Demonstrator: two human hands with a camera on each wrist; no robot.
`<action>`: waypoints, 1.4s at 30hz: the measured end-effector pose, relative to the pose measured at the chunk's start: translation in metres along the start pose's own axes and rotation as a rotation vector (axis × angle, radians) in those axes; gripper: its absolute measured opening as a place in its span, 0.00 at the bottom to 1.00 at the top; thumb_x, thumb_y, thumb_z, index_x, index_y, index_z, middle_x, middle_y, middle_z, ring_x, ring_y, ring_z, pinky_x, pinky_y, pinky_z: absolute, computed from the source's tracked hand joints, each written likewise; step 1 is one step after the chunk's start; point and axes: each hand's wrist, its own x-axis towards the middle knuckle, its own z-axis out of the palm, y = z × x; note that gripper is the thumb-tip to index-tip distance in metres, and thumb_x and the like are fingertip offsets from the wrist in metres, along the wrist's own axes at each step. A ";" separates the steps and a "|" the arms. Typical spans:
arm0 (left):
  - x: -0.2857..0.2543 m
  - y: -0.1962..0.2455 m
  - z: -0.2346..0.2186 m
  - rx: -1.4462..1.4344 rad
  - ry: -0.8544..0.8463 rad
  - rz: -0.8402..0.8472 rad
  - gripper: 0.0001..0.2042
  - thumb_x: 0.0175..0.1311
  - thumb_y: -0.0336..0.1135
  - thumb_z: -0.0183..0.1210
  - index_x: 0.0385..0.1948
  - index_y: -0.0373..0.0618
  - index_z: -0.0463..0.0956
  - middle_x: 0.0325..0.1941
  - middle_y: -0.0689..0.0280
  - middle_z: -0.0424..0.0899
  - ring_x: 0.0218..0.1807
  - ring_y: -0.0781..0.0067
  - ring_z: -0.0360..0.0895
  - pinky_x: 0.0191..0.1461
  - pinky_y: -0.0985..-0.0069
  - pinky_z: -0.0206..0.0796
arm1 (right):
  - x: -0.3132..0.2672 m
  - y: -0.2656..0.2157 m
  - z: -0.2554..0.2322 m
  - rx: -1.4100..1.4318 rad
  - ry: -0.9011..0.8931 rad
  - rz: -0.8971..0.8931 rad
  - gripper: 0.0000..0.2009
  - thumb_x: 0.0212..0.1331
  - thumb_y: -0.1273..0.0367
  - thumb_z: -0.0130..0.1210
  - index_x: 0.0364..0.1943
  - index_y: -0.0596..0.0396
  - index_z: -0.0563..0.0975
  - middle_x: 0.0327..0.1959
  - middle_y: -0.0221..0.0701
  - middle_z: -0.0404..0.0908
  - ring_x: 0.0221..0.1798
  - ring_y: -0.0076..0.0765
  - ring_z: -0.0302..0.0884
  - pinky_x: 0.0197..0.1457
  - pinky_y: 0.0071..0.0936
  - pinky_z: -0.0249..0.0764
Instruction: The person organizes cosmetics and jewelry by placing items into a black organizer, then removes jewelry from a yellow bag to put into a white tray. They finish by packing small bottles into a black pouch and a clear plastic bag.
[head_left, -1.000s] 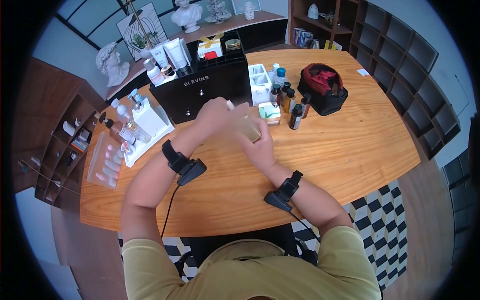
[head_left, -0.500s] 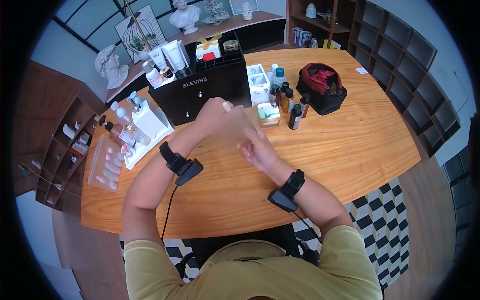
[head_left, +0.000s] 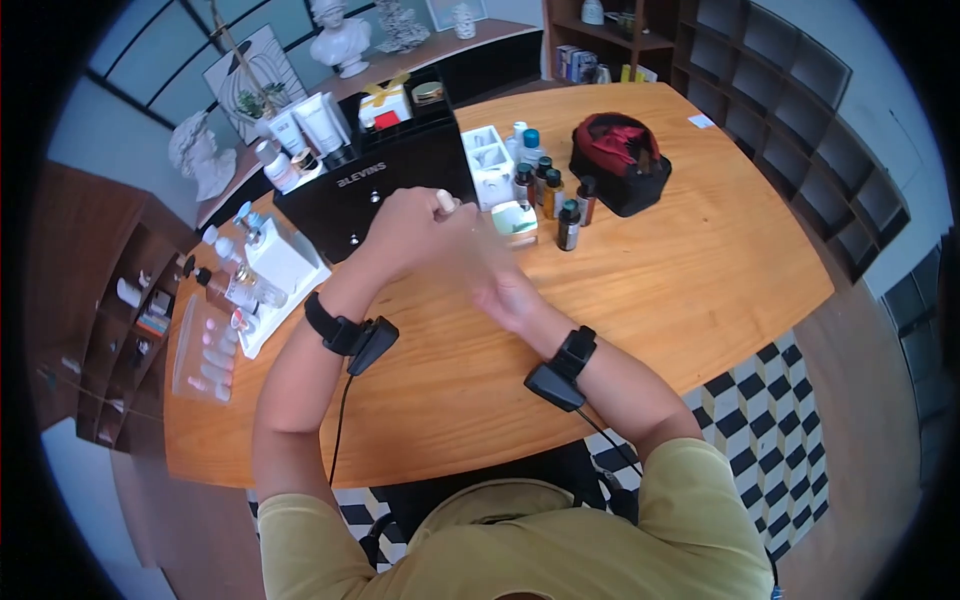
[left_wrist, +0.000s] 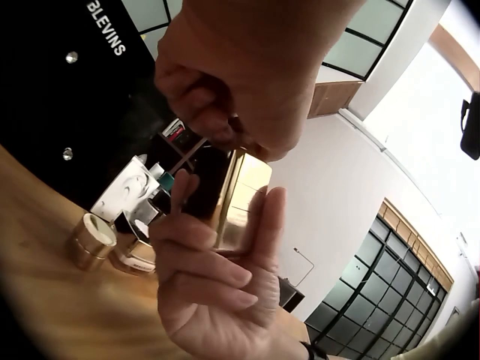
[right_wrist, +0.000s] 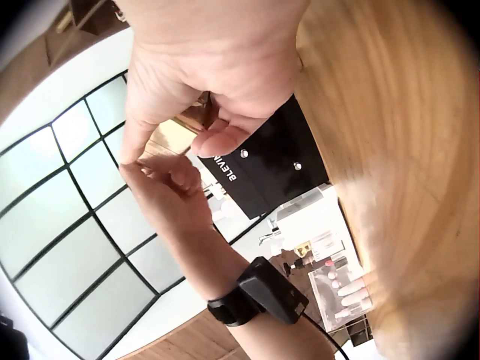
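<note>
A gold-faced rectangular bottle (left_wrist: 246,196) with a dark side stands between the two hands in the left wrist view. My right hand (left_wrist: 221,277) grips it from below, thumb on one side and fingers on the other. At its upper end is my left hand (left_wrist: 236,82), fingers curled in against it. From the right wrist, the gold face (right_wrist: 171,136) shows between my right hand (right_wrist: 214,79) and my left hand (right_wrist: 172,195). In the head view, the space between my left hand (head_left: 405,230) and right hand (head_left: 510,298) is blurred, which hides the bottle.
Beyond my hands stands a black drawer box (head_left: 400,165) topped with tubes. Right of it are a white organiser (head_left: 490,182), a green-topped jar (head_left: 514,222), several small bottles (head_left: 568,228) and a black-red bag (head_left: 625,180). A white tray (head_left: 290,305) with bottles lies left.
The head view has turned slightly, shifting the table items left. The bottle, visible in my right hand a second ago, is lost in blur. My right hand has turned, its palm side showing more.
</note>
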 end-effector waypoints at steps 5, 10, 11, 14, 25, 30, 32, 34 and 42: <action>0.030 0.030 0.010 -0.043 0.086 0.119 0.20 0.60 0.51 0.58 0.25 0.40 0.81 0.15 0.60 0.76 0.19 0.70 0.73 0.26 0.73 0.63 | 0.005 0.029 -0.019 -0.422 -0.090 0.079 0.20 0.59 0.64 0.60 0.54 0.49 0.68 0.29 0.26 0.77 0.23 0.19 0.74 0.24 0.17 0.70; 0.058 0.079 0.067 -0.054 -0.264 0.230 0.22 0.59 0.58 0.54 0.28 0.46 0.83 0.21 0.58 0.81 0.27 0.58 0.80 0.33 0.67 0.70 | 0.002 0.041 -0.023 -0.819 -0.122 0.236 0.16 0.54 0.75 0.58 0.47 0.58 0.72 0.24 0.30 0.77 0.24 0.22 0.76 0.26 0.17 0.73; 0.067 0.080 0.088 0.089 -0.206 0.333 0.22 0.59 0.58 0.55 0.27 0.45 0.83 0.21 0.57 0.81 0.27 0.57 0.80 0.34 0.66 0.71 | 0.003 0.043 -0.025 -0.867 -0.114 0.253 0.14 0.54 0.74 0.58 0.45 0.59 0.73 0.24 0.30 0.78 0.25 0.22 0.76 0.26 0.18 0.73; 0.090 0.080 0.137 0.346 -0.115 0.528 0.23 0.58 0.57 0.55 0.24 0.43 0.83 0.21 0.56 0.81 0.28 0.55 0.81 0.35 0.63 0.72 | -0.005 0.041 -0.024 -0.886 -0.061 0.291 0.07 0.54 0.72 0.60 0.36 0.59 0.78 0.25 0.31 0.79 0.26 0.24 0.77 0.28 0.21 0.75; 0.130 0.083 0.078 0.370 0.252 0.315 0.19 0.51 0.53 0.59 0.24 0.43 0.80 0.29 0.57 0.82 0.37 0.55 0.79 0.43 0.62 0.70 | -0.001 0.041 -0.013 -0.792 -0.167 0.290 0.18 0.56 0.56 0.62 0.39 0.56 0.75 0.23 0.23 0.73 0.23 0.18 0.71 0.24 0.16 0.68; 0.185 -0.004 -0.012 0.563 0.515 0.124 0.18 0.47 0.34 0.60 0.42 0.39 0.75 0.46 0.50 0.78 0.50 0.49 0.76 0.54 0.59 0.69 | -0.005 0.030 -0.002 -0.763 -0.186 0.273 0.18 0.57 0.55 0.62 0.40 0.53 0.75 0.23 0.22 0.72 0.21 0.17 0.68 0.22 0.13 0.63; 0.209 -0.043 -0.040 0.583 0.203 -0.082 0.23 0.52 0.38 0.60 0.48 0.34 0.72 0.53 0.46 0.76 0.58 0.47 0.73 0.59 0.60 0.67 | -0.005 0.030 -0.003 -0.766 -0.183 0.278 0.17 0.57 0.56 0.62 0.40 0.53 0.75 0.23 0.22 0.72 0.21 0.17 0.68 0.22 0.13 0.63; 0.213 -0.066 -0.051 0.488 -0.135 -0.104 0.21 0.54 0.39 0.62 0.48 0.39 0.71 0.46 0.52 0.80 0.50 0.54 0.76 0.52 0.63 0.68 | -0.004 0.032 -0.004 -0.758 -0.182 0.281 0.17 0.57 0.56 0.63 0.40 0.53 0.75 0.22 0.23 0.72 0.21 0.17 0.68 0.22 0.14 0.64; 0.207 -0.096 -0.052 0.429 0.160 0.093 0.17 0.56 0.37 0.65 0.43 0.42 0.70 0.36 0.56 0.80 0.41 0.56 0.78 0.46 0.65 0.68 | -0.003 0.035 -0.007 -0.751 -0.178 0.275 0.17 0.56 0.56 0.63 0.39 0.53 0.76 0.22 0.23 0.73 0.21 0.17 0.69 0.21 0.15 0.65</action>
